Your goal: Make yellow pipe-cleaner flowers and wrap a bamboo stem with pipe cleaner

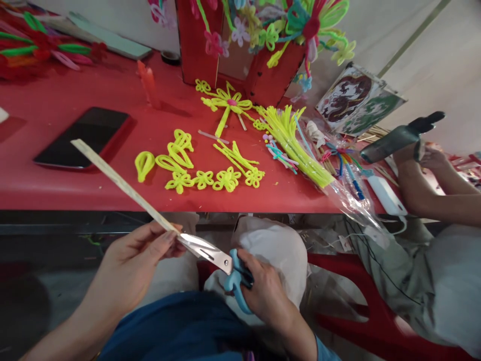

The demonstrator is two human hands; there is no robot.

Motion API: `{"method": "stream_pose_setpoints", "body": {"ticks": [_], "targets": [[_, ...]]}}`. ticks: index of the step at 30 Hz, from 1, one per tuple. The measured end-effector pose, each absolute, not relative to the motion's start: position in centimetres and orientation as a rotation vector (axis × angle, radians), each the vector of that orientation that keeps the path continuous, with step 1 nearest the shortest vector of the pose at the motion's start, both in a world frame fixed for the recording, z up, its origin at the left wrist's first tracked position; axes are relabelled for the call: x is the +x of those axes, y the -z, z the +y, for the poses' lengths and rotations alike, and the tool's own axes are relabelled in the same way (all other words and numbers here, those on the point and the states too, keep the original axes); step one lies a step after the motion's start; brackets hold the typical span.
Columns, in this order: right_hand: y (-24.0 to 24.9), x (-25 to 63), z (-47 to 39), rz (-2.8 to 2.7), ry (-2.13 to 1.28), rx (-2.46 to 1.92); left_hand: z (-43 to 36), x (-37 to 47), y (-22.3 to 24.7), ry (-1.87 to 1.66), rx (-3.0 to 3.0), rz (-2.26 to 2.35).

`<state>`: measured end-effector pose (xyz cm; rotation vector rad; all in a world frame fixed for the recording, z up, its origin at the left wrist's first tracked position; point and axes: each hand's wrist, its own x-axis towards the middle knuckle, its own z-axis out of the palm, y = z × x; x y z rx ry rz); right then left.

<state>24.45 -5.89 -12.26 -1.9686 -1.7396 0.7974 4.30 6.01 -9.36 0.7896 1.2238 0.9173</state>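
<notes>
My left hand (pixel 141 255) pinches a flat, pale wooden strip (pixel 120 183) near its lower end; the strip slants up and left over the table edge. The blue-handled scissors (pixel 210 253) are in my right hand (pixel 263 286), fingers wrapped round the handles. Their blades meet the strip's lower end, right beside my left fingertips. Beyond, yellow fuzzy-wire flowers (pixel 227 179) and loops (pixel 145 165) lie on the red table (pixel 112 193). A larger yellow flower with a pink centre (pixel 232 102) lies behind them.
A black phone (pixel 84 138) lies at left. At right are a bagged bundle of yellow stems (pixel 300 145), a white power strip (pixel 387 195) and a dark bottle (pixel 394 140). Red boxes (pixel 276 72) stand behind. Another person's arms (pixel 432 200) rest at far right.
</notes>
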Motion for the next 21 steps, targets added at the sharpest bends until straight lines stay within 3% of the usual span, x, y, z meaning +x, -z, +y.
{"method": "stream_pose_setpoints", "body": {"ticks": [14, 21], "targets": [[11.2, 24.4, -5.9, -1.805, -0.859, -1.928, 6.2, 5.1, 6.6, -0.992, 0.651, 1.273], [10.8, 24.1, -5.8, -1.768, -0.890, -1.927, 5.8, 4.3, 9.0, -0.857, 0.779, 1.215]]}}
